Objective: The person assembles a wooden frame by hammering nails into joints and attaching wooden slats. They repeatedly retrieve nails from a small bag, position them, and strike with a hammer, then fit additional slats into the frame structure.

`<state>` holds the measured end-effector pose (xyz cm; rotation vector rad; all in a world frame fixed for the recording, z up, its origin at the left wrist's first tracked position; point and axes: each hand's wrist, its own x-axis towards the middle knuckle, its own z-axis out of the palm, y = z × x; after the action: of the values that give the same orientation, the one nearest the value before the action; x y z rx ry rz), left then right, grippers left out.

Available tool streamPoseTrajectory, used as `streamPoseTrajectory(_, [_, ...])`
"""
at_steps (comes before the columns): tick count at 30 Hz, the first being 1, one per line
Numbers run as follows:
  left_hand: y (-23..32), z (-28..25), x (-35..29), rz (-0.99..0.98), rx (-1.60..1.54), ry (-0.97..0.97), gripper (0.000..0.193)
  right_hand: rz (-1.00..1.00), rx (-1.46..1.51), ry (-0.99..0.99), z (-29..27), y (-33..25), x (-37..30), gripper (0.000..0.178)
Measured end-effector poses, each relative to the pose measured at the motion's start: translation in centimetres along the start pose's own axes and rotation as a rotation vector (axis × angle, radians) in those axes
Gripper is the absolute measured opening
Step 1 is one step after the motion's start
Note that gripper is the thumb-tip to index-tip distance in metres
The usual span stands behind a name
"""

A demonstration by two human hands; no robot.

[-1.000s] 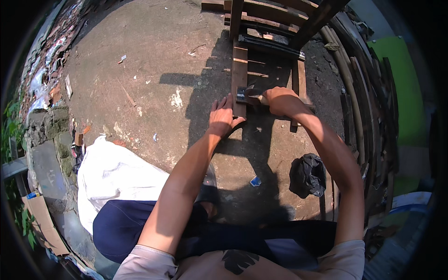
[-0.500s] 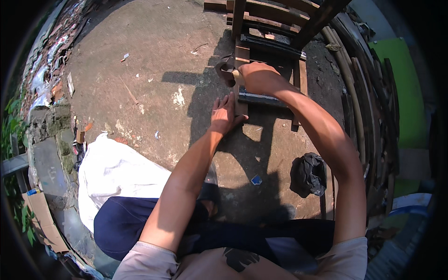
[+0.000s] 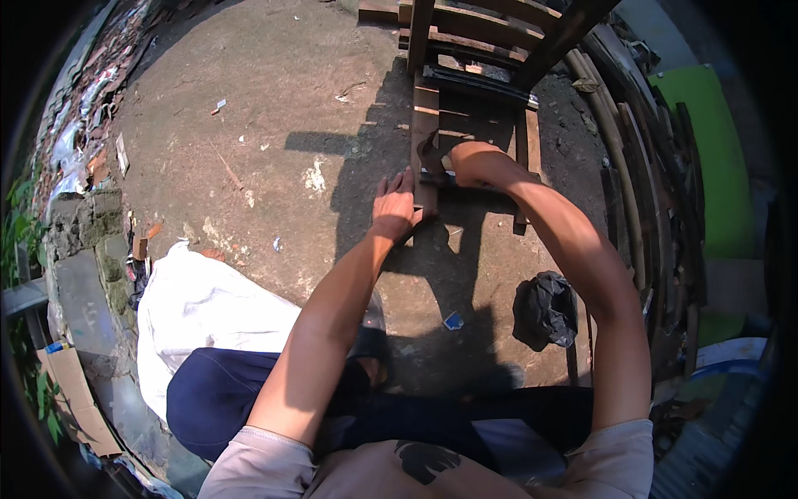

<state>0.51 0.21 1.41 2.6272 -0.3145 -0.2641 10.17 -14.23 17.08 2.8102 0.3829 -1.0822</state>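
Observation:
A dark-headed claw hammer (image 3: pixel 430 156) is in my right hand (image 3: pixel 477 163), whose fingers are wrapped around its handle. Its head is over the near end of a wooden frame's left rail (image 3: pixel 426 112), beside a dark crossbar (image 3: pixel 474 185). Against the left side of that rail lies my left hand (image 3: pixel 394 202), fingers stretched out and thumb spread toward the rail's end. Whether the hammer touches the wood I cannot tell. My right hand hides most of the handle.
Slats and tall posts (image 3: pixel 565 41) of the wooden frame stand beyond my hands. Long poles and boards (image 3: pixel 619 141) are stacked along the right. A black plastic bag (image 3: pixel 552 309) lies near my right forearm, and a white sack (image 3: pixel 208 303) at the lower left.
My right hand and the hammer have moved right and nearer to me; the hammer head went from the rail's left side to over the rail. My left hand stays by the rail.

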Motion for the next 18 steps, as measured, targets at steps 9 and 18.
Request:
streamPoseTrajectory(9, [-0.4, 0.7, -0.3, -0.01, -0.038, 0.041, 0.103, 0.084, 0.257, 0.104, 2.7, 3.5, -1.5, 0.025])
streamPoseTrajectory(18, [-0.4, 0.3, 0.0, -0.029, -0.036, 0.01, 0.1, 0.032, -0.137, -0.128, -2.4, -0.4, -1.9, 0.024])
